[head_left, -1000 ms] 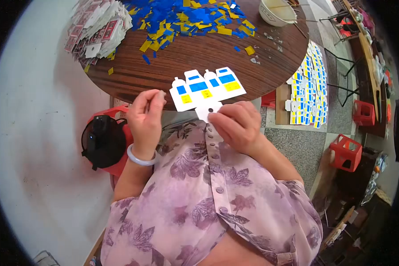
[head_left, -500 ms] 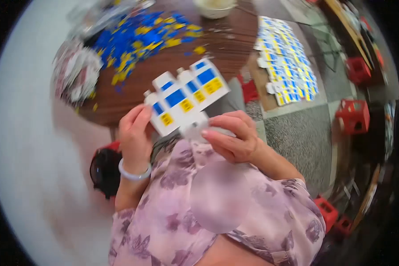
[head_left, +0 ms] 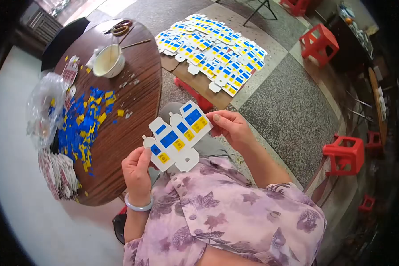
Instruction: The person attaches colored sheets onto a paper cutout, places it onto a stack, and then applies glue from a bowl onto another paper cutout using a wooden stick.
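Observation:
A flat, unfolded white box blank (head_left: 177, 141) with blue and yellow patches stretches between my two hands above my lap. My left hand (head_left: 136, 174), with a pale bangle at the wrist, pinches its left end. The right end is gripped between thumb and fingers of my right hand (head_left: 229, 126). A bottom flap with a round hole hangs toward my shirt. To the left, a heap of blue and yellow paper pieces (head_left: 77, 128) lies on the dark wooden table (head_left: 137, 88). Many similar box blanks (head_left: 217, 48) overlap on a board ahead of me.
A white bowl (head_left: 109, 62) with a stick and scissors (head_left: 120, 28) stand at the table's far side. A plastic bag (head_left: 44, 111) and a stack of printed cards (head_left: 60, 175) sit along its left edge. Red stools (head_left: 344, 155) are on the tiled floor at right.
My right hand has moved from the blank's lower flap up to its right end. My view has turned right, bringing the laid-out blanks nearer the centre. The left hand keeps its pinch.

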